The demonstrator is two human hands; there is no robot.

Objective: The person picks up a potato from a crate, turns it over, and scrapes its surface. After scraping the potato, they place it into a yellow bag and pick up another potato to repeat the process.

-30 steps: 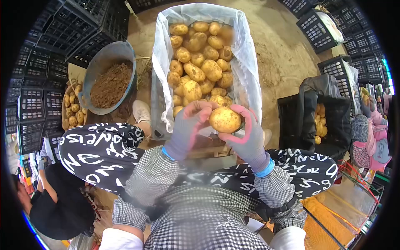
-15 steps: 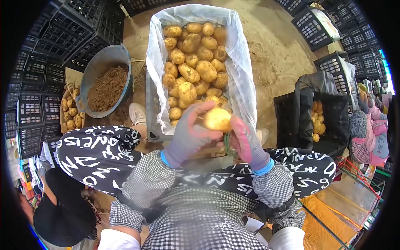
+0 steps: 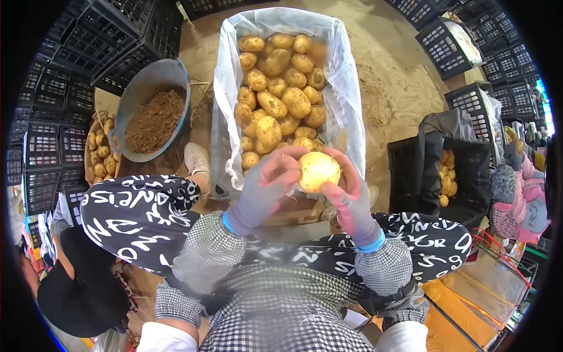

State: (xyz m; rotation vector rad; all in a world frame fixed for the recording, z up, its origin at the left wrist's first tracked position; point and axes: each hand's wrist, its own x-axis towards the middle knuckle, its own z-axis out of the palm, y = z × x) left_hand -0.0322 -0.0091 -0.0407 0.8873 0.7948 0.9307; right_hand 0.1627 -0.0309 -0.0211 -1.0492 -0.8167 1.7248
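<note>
A pale yellow potato [image 3: 318, 172] is held up over the near end of a crate lined with white plastic [image 3: 347, 105], which is filled with several soil-specked potatoes [image 3: 296, 102]. My right hand [image 3: 353, 202], in a grey and pink glove, grips it from the right with thumb and fingers. My left hand [image 3: 264, 185], gloved alike, is at the potato's left side, its fingers curled and pressed together; whether they pinch anything is hidden.
A round tub [image 3: 185, 100] of brown soil and a basket of potatoes [image 3: 104, 154] stand at left. Black crates [image 3: 105, 44] are stacked behind. At right is a black-lined crate [image 3: 410, 170] with potatoes. People sit at lower left [image 3: 85, 287] and far right [image 3: 519, 199].
The potato has turned and shifted slightly right, and now sits in my right hand's fingers. My left hand's fingers have drawn together beside it. The view has shifted slightly.
</note>
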